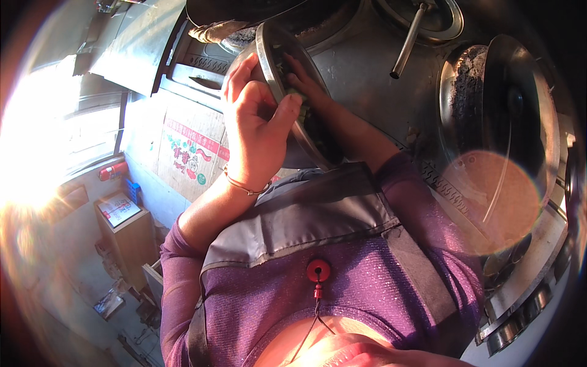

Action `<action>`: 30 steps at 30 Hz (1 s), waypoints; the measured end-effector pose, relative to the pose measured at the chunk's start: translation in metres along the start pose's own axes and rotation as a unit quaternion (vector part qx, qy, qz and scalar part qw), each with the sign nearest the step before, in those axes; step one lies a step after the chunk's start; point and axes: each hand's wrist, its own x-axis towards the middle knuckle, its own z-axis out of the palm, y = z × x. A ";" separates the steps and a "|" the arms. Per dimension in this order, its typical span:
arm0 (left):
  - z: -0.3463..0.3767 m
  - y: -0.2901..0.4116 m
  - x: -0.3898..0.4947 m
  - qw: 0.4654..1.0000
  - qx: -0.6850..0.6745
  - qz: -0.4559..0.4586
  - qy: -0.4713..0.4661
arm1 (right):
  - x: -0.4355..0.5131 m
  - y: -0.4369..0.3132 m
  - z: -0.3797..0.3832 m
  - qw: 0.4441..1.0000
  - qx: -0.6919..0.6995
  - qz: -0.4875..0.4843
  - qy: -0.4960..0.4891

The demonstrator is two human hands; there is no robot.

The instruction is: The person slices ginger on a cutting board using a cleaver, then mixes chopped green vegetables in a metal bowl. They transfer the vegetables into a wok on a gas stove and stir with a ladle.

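My left hand (259, 124) grips a steel bowl (268, 69) from its left, with the thumb hooked over the rim. The bowl is tipped steeply on its side, its mouth facing right. Green vegetable pieces (302, 108) show inside, partly hidden by my hands and the rim. Reaching in from the right, my right hand (307, 82) has its fingers inside the bowl near the greens; whether it holds any is not clear. Just beyond the bowl sits a dark wok (321, 20) on the steel range (367, 91).
A cloth-wrapped handle (215, 32) juts out beside the bowl. A metal spout (408, 41) hangs over the range. Another wok (513, 101) leans at right. Printed cardboard (183, 151) lies at left, with a fire extinguisher (113, 171) and a wooden cabinet (126, 247) farther off.
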 end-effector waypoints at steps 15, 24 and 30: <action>-0.002 0.001 0.001 1.000 -0.013 -0.021 0.008 | -0.002 -0.019 0.013 0.999 -0.033 -0.017 0.011; -0.038 -0.026 -0.021 0.975 -0.175 -0.115 0.081 | 0.012 -0.008 0.003 0.889 -0.432 -0.077 0.130; -0.083 -0.069 -0.045 0.900 -0.377 -0.187 0.115 | -0.015 -0.026 0.046 0.782 -0.613 0.049 0.101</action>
